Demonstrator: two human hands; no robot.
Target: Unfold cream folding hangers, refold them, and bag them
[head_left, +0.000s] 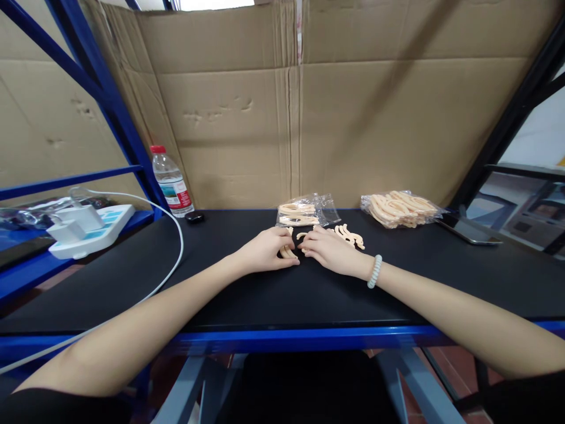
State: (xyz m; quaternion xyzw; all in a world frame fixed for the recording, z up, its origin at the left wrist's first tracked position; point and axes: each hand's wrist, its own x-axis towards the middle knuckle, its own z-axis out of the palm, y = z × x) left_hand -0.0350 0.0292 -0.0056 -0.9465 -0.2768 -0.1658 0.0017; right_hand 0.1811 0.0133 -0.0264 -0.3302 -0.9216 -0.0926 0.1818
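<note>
My left hand (pixel 267 250) rests low over the black table with its fingers curled round a few pale beige curved strips (pixel 288 252). Close beside it, my right hand (pixel 331 251) has its fingers bent together and pointing down. Its fingertips hide whatever they may be pinching. A short curved strip (pixel 301 235) lies between the two hands. Just behind the right hand is a loose pile of wavy beige strips (pixel 350 235). Beyond both hands lies a clear plastic bag (pixel 326 210) with more of these strips inside.
Another bag of beige strips (pixel 399 209) lies at the back right, near a flat dark-screened device (pixel 470 231). At the left stand a water bottle (pixel 173 182), a small black object (pixel 195 217) and a white power strip (pixel 90 232). A white cable (pixel 182 241) crosses the table.
</note>
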